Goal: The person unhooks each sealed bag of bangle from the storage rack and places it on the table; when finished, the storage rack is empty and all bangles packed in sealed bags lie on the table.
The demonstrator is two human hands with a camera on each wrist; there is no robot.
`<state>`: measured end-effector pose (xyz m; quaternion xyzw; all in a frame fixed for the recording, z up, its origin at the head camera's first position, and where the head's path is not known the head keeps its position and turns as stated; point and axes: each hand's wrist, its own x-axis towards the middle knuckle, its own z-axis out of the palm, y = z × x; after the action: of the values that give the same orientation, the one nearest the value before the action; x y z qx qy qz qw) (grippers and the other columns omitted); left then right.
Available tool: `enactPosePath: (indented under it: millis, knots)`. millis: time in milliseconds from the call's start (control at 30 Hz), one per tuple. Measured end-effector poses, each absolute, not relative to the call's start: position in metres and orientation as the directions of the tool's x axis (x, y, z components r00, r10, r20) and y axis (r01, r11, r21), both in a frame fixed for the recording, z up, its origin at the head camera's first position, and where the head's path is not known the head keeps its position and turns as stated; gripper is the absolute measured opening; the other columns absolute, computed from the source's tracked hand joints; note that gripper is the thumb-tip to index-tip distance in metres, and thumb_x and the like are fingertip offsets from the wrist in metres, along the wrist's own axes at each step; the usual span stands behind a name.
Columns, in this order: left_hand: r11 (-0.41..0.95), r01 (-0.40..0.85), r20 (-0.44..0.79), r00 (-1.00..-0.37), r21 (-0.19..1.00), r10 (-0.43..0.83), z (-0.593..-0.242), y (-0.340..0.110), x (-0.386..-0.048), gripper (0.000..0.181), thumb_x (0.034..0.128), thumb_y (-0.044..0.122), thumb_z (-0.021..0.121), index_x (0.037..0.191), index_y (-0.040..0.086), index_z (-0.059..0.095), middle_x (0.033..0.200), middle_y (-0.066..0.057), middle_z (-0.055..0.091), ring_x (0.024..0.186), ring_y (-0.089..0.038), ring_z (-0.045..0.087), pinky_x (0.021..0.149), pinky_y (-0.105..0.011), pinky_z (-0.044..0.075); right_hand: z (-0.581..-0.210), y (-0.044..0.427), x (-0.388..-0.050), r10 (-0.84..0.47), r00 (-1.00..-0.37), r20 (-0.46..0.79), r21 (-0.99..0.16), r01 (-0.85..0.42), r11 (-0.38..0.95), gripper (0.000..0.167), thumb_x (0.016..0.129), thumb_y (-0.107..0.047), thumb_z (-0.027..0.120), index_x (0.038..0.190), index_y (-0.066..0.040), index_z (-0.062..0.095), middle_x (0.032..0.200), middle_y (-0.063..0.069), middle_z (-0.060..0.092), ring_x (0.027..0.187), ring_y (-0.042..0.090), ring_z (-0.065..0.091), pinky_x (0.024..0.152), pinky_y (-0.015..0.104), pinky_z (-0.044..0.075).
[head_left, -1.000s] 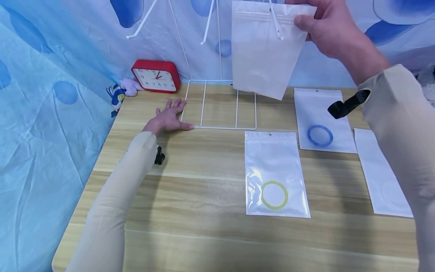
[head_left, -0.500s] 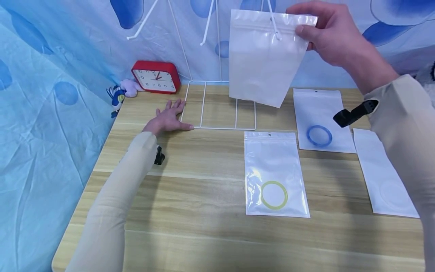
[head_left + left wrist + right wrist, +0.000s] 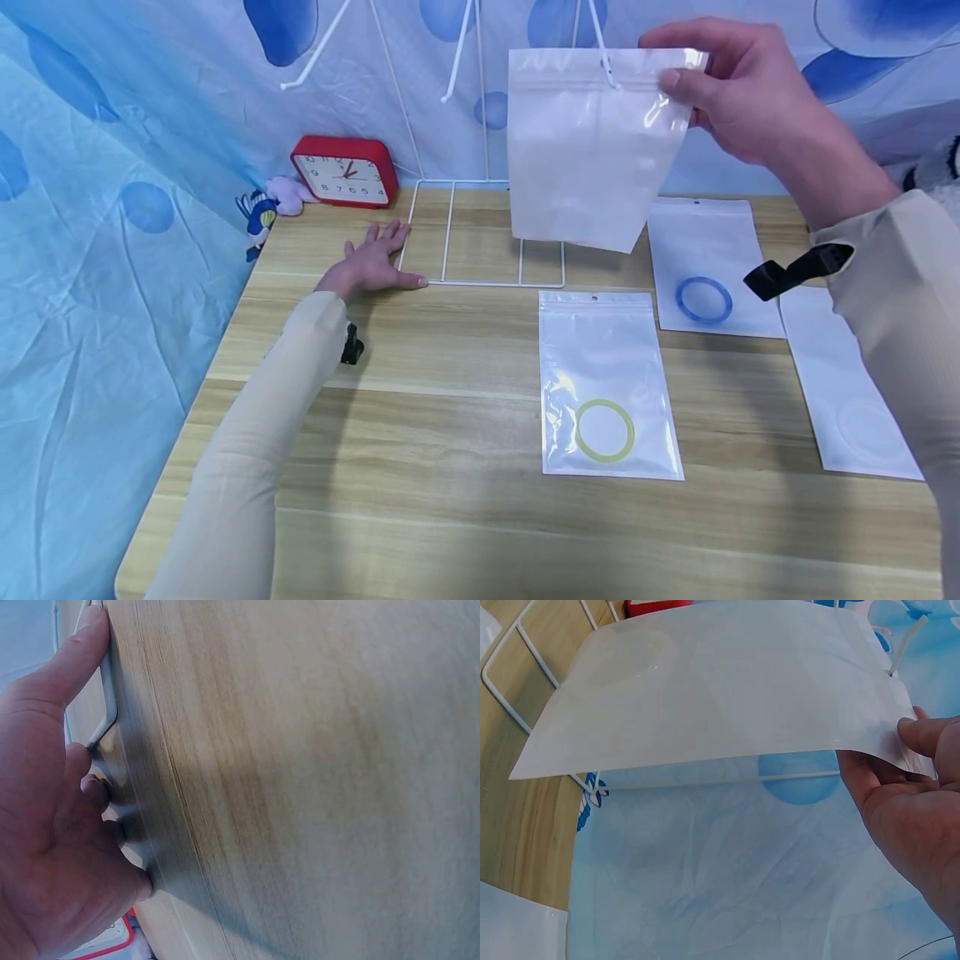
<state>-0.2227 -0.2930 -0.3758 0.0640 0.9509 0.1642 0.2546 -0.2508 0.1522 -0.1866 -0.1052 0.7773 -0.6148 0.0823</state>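
Note:
My right hand (image 3: 757, 96) pinches the top right corner of a white zip pouch (image 3: 588, 158) between thumb and fingers. The pouch hangs upright at the right-hand hook (image 3: 600, 42) of a white wire rack (image 3: 487, 284). In the right wrist view the hook's end (image 3: 907, 646) sticks out through the pouch near its top edge. A faint ring shape shows near the pouch's lower end in that view. My left hand (image 3: 371, 262) rests spread on the table, its fingers and thumb touching the left side and front of the rack's base.
On the table (image 3: 420, 467) lie a pouch with a yellow-green ring (image 3: 600, 358), one with a blue ring (image 3: 701, 242), and a third pouch (image 3: 847, 383), partly under my right sleeve. A red clock (image 3: 345, 171) and small plush toys (image 3: 262, 217) stand back left. Other hooks (image 3: 457, 58) jut forward.
My right hand and the pouch have come down, with the pouch's top edge now lower in the head view. The left hand has stayed on the rack's base.

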Motion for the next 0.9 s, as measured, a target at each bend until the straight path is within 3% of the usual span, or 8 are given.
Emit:
enactPosePath:
  millis: [300,900]
  knots:
    - [0.939,0.033,-0.467,-0.861,0.343,0.202,-0.377,-0.294,-0.224,0.111,0.0862,0.060,0.068,0.162,0.018,-0.002,0.167,-0.007,-0.011,0.148,-0.036,-0.019,0.109,-0.069,-0.012,-0.186,0.156,-0.240,-0.285,-0.958,0.008,-0.992,-0.045,0.121,0.042,0.094,-0.014,0.067,0.135,-0.012,0.064,0.134,0.012,0.054,0.109,0.022,0.059,0.081,0.022,0.053]
    - [0.938,0.043,-0.454,-0.867,0.343,0.205,-0.376,-0.296,-0.223,0.111,0.0859,0.061,0.068,0.162,0.019,-0.002,0.167,-0.008,-0.010,0.148,-0.037,-0.019,0.109,-0.070,-0.011,-0.181,0.159,-0.218,-0.291,-0.956,0.037,-0.999,-0.038,-0.003,0.043,0.090,-0.010,0.072,0.132,-0.007,0.065,0.136,0.015,0.052,0.109,0.025,0.061,0.081,0.026,0.053]
